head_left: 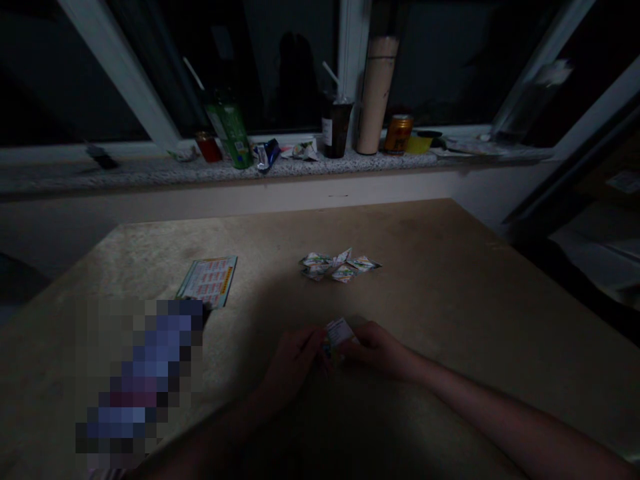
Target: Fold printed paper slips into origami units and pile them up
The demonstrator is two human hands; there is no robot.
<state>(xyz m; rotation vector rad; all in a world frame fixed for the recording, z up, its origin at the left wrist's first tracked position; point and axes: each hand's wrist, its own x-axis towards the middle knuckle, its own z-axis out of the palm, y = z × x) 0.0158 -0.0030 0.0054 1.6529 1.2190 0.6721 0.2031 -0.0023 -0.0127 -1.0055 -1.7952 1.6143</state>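
Between both hands, low over the table, is a small piece of folded printed paper (pixel 340 332), white on top with coloured print below. My left hand (pixel 295 357) pinches its left edge, and my right hand (pixel 377 348) grips the right side. Dim light hides the exact folds and some fingertips. Farther out on the table lies a cluster of folded paper pieces (pixel 340 265) with pointed tips and colourful print. To the left rests a printed card or sheet stack (pixel 210 280) with red and yellow markings.
A pixelated, blurred-out object (pixel 150 373) covers the table's left front. Along the stone windowsill (pixel 300 170) stand a green bottle (pixel 233 133), a dark cup with a straw (pixel 336 127), a tall pinkish flask (pixel 375 100), an orange can (pixel 399 135) and crumpled wrappers (pixel 267 153).
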